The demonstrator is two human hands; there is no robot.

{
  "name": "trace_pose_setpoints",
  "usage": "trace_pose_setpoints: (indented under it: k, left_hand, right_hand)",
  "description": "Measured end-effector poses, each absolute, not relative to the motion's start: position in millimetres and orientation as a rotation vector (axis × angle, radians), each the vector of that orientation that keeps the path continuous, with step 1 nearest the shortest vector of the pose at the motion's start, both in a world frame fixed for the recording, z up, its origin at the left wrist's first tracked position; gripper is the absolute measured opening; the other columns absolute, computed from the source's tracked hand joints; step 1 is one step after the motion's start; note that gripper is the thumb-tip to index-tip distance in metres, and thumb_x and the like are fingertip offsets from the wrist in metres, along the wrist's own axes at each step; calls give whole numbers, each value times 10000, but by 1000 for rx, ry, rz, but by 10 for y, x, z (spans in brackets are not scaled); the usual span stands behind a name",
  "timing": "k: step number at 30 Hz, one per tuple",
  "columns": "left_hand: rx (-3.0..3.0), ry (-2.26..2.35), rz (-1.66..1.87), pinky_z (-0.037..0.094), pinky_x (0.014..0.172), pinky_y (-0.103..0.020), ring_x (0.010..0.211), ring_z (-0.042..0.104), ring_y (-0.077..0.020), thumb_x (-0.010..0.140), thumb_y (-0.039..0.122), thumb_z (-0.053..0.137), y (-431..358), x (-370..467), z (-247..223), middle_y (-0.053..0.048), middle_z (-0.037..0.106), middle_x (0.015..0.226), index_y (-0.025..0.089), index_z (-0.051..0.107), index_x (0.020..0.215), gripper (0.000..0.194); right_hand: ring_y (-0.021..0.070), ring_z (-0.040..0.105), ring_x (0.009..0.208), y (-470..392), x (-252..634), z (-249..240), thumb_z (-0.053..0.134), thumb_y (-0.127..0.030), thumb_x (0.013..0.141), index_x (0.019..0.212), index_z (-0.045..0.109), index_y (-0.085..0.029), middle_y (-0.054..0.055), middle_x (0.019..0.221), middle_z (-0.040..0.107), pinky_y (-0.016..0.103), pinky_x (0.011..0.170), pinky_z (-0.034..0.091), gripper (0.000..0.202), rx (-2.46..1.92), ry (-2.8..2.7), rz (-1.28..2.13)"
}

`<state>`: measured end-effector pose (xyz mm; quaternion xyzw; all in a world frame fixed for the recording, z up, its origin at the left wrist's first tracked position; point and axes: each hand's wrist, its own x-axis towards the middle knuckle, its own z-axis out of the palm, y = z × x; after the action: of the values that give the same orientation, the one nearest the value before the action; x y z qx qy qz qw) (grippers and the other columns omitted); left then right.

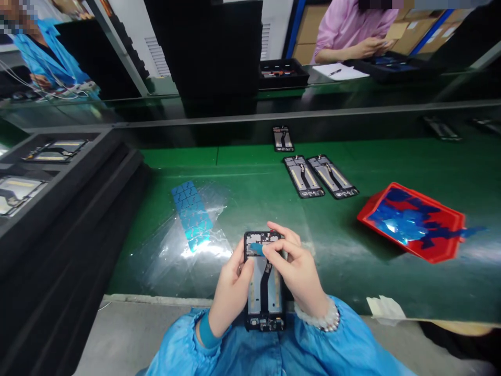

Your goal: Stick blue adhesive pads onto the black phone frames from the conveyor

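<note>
My left hand [231, 284] grips the left edge of an opened phone frame [254, 292], its thumb lying over the near face. The frame is held close to my body at the table's front edge, with a dark ribbon cable running down its middle. At its top, my right hand [299, 266] pinches a small blue film piece [256, 248] between thumb and index finger, against the circuit area. Left of my hands lies a blue sticker sheet [191, 211] with cut shapes, on a clear shiny film [164, 261].
Several phone frames [303, 176] lie further back on the green table [242, 193]. A red bin [456, 224] with blue film scraps stands right. Stacked black foam trays [78, 219] holding phone frames rise at left. Across the partition, one person in pink [344, 26] and another in blue [49, 52] sit working.
</note>
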<state>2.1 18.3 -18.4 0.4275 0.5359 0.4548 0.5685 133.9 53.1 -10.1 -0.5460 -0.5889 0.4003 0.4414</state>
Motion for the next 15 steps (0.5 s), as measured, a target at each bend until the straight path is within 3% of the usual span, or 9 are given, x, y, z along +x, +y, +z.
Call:
trace_pose_setpoints:
  k: [15]
  left_hand:
    - [974, 1221, 1042, 419, 973, -249, 1123, 560, -157, 886, 236, 463, 148, 5, -83, -3, 569, 1292, 231, 414, 1350, 467]
  right_hand:
    - [252, 510, 1079, 538, 1339, -64, 627, -259, 738, 573, 638, -214, 81, 1059, 623, 428, 939, 354, 171, -1319, -1466, 1086]
